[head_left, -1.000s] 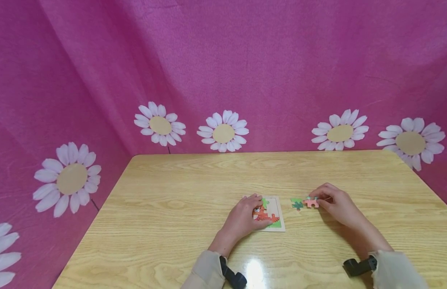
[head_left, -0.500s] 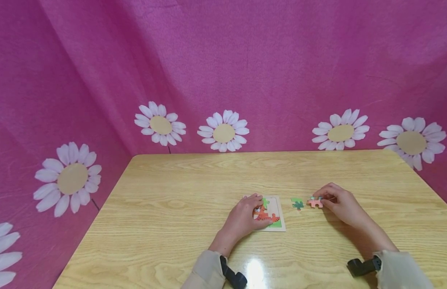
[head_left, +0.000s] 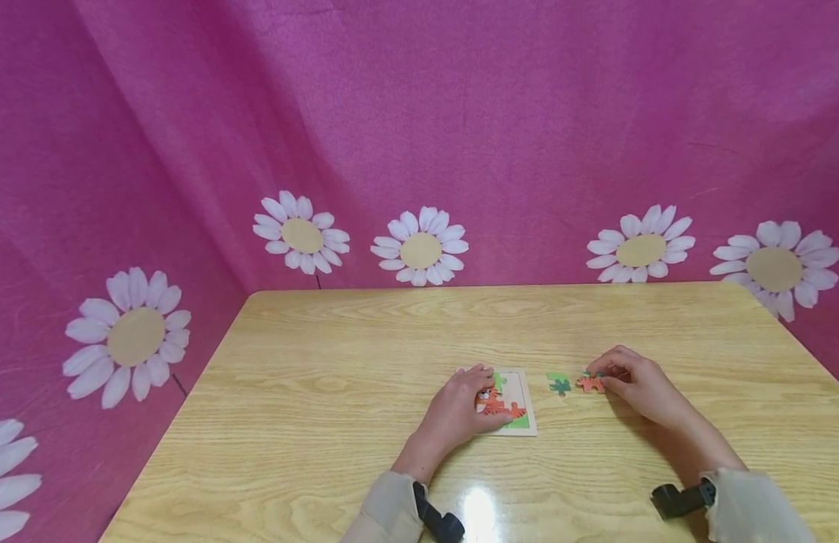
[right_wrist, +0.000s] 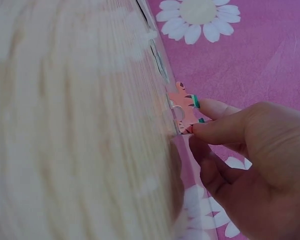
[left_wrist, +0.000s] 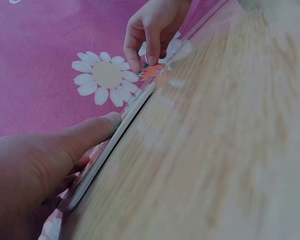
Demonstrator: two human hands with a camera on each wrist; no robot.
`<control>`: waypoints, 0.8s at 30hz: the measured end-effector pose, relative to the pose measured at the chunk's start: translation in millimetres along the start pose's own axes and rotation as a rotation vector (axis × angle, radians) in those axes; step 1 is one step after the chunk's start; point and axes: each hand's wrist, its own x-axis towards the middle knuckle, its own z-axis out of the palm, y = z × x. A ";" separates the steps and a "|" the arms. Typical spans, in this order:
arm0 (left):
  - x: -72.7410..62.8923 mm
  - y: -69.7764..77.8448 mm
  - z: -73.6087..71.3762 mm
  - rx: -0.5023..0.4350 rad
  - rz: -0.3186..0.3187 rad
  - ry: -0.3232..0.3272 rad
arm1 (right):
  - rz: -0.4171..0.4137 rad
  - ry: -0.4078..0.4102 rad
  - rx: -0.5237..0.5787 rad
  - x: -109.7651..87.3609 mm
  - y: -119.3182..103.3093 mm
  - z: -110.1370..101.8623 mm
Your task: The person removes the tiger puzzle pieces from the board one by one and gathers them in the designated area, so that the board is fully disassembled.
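Note:
My left hand lies over the left part of a small wooden puzzle board, gripping it with the thumb along the near edge and the fingers toward the far edge. Several orange tiger and green pieces sit in the board; its upper right shows bare wood, and the hand hides its left side. Right of the board, my right hand pinches an orange puzzle piece with dark stripes and green corners. In the right wrist view that orange piece stands tilted, between thumb and fingertips. A green puzzle piece lies between board and right hand.
The wood-grain table spreads around both hands. A pink curtain with white daisies hangs behind its far edge and along the left side. Black wrist cameras sit at both sleeves.
My right hand has shifted slightly right, carrying the orange piece away from the green one. That piece has tilted, its face now a deeper orange. The left hand has stayed on the board.

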 end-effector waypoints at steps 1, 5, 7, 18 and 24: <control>-0.1 -0.3 0.2 -0.002 0.003 0.000 | 0.011 -0.009 0.005 0.0 0.3 0.1; -0.6 -1.3 1.1 -0.003 0.009 0.002 | 0.045 -0.047 0.011 0.1 1.1 0.4; -0.8 -1.8 1.5 0.001 0.011 0.003 | 0.047 -0.060 0.008 0.3 1.8 0.6; -0.2 -3.3 1.5 0.018 0.034 -0.004 | 0.019 -0.095 -0.020 1.1 3.6 1.8; 0.6 -3.7 1.4 0.028 0.039 -0.004 | 0.031 -0.097 -0.027 2.6 4.0 0.8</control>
